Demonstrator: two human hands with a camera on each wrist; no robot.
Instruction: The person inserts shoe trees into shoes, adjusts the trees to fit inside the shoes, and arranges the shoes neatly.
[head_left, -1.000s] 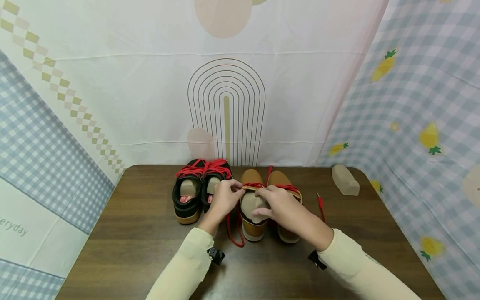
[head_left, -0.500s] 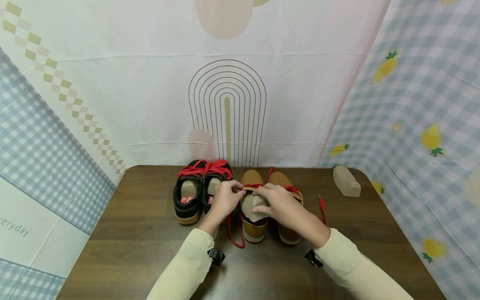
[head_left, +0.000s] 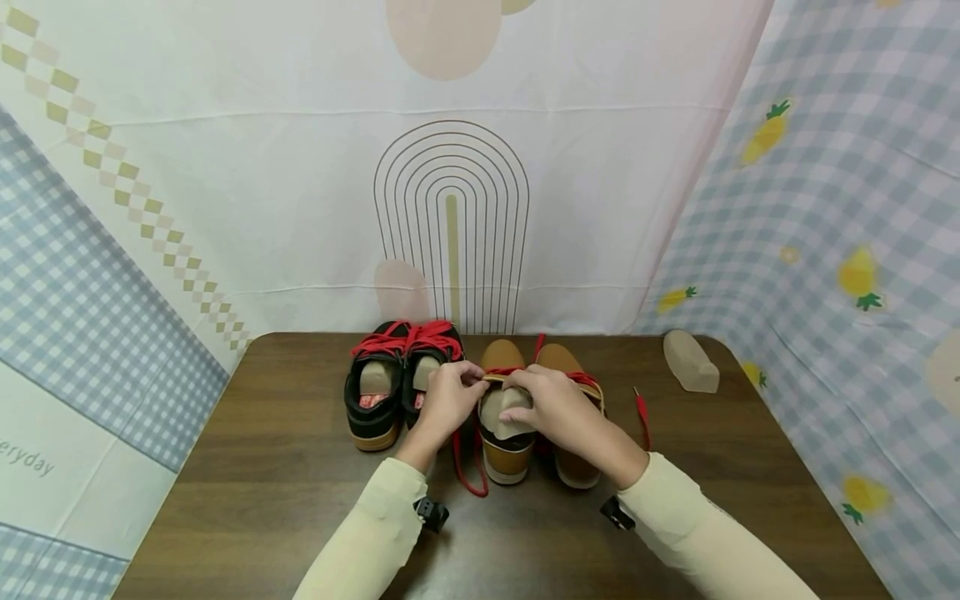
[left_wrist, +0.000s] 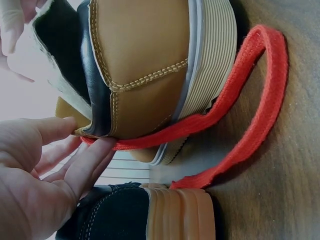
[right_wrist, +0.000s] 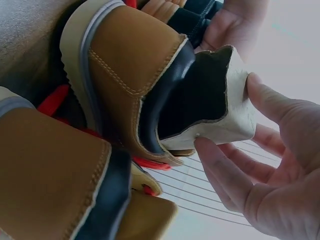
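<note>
The tan shoe (head_left: 506,463) is flanked by the left hand (head_left: 448,396) and right hand (head_left: 551,405). The insert (right_wrist: 240,102) jutting from it is held between the right's half-curled thumb and fingers; it could be buckled if pushed askew. The tongue (left_wrist: 65,109), pinched by the left, could be folded in if released.

The head camera looks forward and down from above the near side of the surface (head_left: 277,467), far enough back to take in the cloth backdrop (head_left: 300,192) beyond. The left-wrist camera, close and turned sideways, faces the left tan shoe (head_left: 506,462) past the left fingers (left_wrist: 82,172); the right-wrist camera, equally close and tipped the opposite way, faces that shoe from its right. All three share its beige insert (head_left: 498,412).
</note>
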